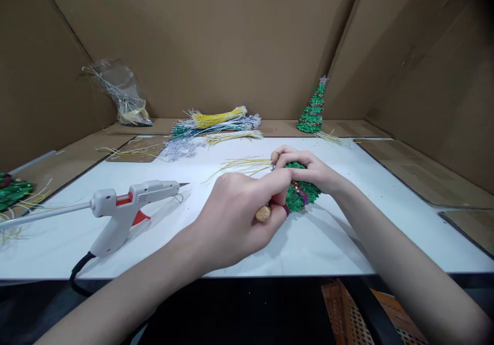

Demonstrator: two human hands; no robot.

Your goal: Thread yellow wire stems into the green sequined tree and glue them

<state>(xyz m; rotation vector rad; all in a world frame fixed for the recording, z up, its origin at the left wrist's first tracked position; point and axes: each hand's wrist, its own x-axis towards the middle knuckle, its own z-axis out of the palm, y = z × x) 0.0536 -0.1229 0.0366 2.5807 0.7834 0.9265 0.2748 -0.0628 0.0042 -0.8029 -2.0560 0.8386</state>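
Note:
A small green Christmas tree [297,196] with red and purple tinsel lies tilted on the white table, between my hands. My left hand [243,208] is closed against its near left side, thumb and index finger touching it. A rounded tan piece [263,213] shows inside the curled left fingers; I cannot tell what it is. From the far side, my right hand [303,167] curls over the tree's upper part and grips it. Thin yellow wires [243,165] stretch left from near the right fingertips. The tree's tip is hidden by my fingers.
A white glue gun [129,206] stands at the left, its cord over the table edge. Bundled wires [216,123] and silvery pieces [183,149] lie behind. A finished-looking tree [313,110] stands back right; another tree [14,190] lies far left. Cardboard walls [216,41] enclose the table.

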